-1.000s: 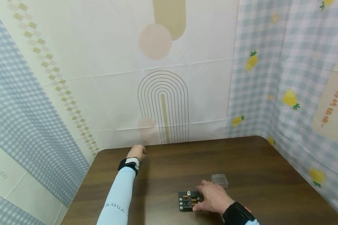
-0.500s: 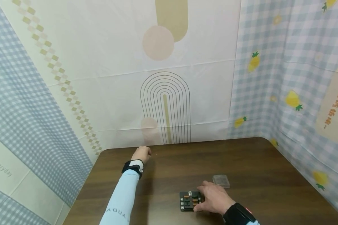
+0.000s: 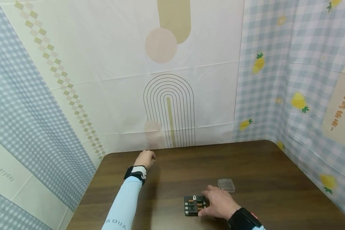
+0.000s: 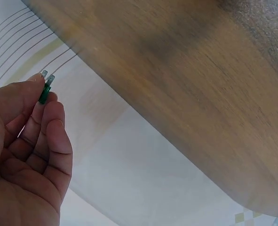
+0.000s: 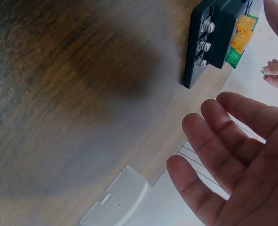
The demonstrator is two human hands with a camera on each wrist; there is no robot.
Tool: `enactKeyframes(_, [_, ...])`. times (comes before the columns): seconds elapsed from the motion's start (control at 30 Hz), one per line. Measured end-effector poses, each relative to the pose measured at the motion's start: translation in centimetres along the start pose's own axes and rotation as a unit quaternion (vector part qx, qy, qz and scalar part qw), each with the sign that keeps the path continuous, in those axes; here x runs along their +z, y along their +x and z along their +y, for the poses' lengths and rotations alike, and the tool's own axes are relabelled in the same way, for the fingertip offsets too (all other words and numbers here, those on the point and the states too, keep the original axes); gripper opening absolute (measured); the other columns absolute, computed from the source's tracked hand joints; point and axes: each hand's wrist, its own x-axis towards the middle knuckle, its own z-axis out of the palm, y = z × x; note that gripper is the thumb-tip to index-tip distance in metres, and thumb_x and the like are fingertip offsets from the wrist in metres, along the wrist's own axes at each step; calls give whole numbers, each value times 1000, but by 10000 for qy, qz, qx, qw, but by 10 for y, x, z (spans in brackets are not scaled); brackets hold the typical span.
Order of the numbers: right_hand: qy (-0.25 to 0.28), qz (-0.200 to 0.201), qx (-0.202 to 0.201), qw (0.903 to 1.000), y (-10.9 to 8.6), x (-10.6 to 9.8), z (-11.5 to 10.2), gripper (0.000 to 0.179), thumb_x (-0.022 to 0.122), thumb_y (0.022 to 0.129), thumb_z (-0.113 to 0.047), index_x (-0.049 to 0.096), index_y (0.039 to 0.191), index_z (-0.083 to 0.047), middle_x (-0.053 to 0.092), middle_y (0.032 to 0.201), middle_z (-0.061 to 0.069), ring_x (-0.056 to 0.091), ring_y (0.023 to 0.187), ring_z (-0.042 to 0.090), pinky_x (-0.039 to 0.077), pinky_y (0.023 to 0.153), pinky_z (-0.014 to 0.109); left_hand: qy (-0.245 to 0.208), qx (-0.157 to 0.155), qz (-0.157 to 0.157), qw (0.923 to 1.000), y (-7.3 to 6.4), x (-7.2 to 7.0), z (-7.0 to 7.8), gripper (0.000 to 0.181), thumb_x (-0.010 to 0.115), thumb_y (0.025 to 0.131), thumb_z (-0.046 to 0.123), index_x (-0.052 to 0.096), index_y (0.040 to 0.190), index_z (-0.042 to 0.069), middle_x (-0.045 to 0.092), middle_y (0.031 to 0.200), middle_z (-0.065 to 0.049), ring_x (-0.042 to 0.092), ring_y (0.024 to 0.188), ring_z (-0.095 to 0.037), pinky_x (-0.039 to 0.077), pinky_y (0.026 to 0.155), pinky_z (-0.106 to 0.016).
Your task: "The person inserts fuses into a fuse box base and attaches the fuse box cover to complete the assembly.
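Note:
A green blade fuse (image 4: 44,94) with metal prongs is pinched between the thumb and fingers of my left hand (image 3: 145,158), which is stretched out near the far edge of the table. My right hand (image 3: 218,202) is beside the right side of a black fuse block (image 3: 190,207), its fingers (image 5: 209,155) loosely spread and holding nothing. In the right wrist view a gap shows between those fingers and the block. Screw terminals (image 5: 203,45) line the block, and orange fuses (image 5: 242,35) and a green fuse (image 5: 234,57) sit in it.
A clear plastic cover (image 3: 226,185) lies on the brown wooden table (image 3: 172,172) just beyond my right hand. Printed cloth (image 3: 109,111) hangs behind the far edge, and checked cloth (image 3: 310,127) hangs along the right side.
My left hand has shifted slightly to the right. The head view has moved a little, while my right hand, the fuse block and the clear cover keep their places.

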Motion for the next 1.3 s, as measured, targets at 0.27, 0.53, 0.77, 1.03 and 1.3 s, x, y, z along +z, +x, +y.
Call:
enactKeyframes(0.27, [-6,-35,-16,10000,0,-1,0,82,80,67,-64,67,122,-5,59,103,2,56,86,19,50,78,52,-13,57,41,10000,-5,-1,3,8,73,87,1,75,94,2,71,88,-7,65,78,-19,55,73,-37])
enactKeyframes(0.53, [27,-59,11,10000,0,-2,-1,83,81,67,-64,67,123,-5,60,105,3,58,88,22,50,78,54,-44,295,68,9995,-10,-6,11,6,73,87,2,74,93,2,71,87,-6,65,77,-19,55,71,-37])
enactKeyframes(0.77, [52,-102,-46,9999,1,0,1,84,80,68,-64,66,125,-5,61,107,4,59,92,24,50,79,55,-66,314,80,9995,-15,-2,10,10,72,88,3,75,98,1,72,91,-7,66,81,-19,55,74,-36])
enactKeyframes(1.03, [106,-126,-1,9999,2,1,0,83,81,67,-64,66,124,-5,60,103,2,57,87,20,50,79,52,-144,326,31,9994,-22,-5,16,10,72,88,1,74,97,1,71,91,-8,66,81,-20,55,74,-37])
enactKeyframes(1.3, [54,-127,-18,9999,2,1,-1,84,81,67,-64,65,125,-5,60,104,2,57,88,20,50,79,52,-169,599,173,9979,-31,-6,22,8,73,86,0,74,93,3,72,93,-9,67,84,-21,55,75,-36])
